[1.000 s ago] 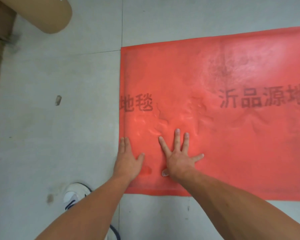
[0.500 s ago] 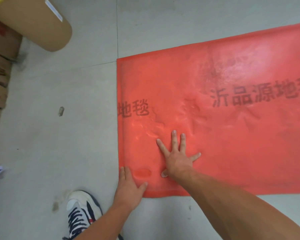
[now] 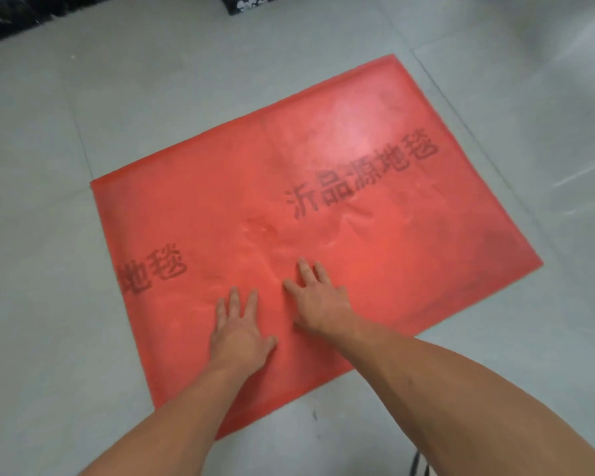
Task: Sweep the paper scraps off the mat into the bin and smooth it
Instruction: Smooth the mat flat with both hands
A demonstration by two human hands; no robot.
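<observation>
With no scraps seen, the red mat (image 3: 323, 207) is pressed by the spread left hand (image 3: 239, 333) and right hand (image 3: 318, 304), lower centre; wrinkles ahead likely need outward strokes.

bright even light | white glare on mat (image 3: 351, 132) far side | whole frame motion-blurred | edges warped

Motion blur is softening the dark characters (image 3: 361, 178) printed on the mat (image 3: 426, 255). The frame's top edge is cutting off a dark patterned object (image 3: 251, 2). My left hand (image 3: 240, 333) and right hand (image 3: 318, 304) are covering the mat beneath them.
</observation>
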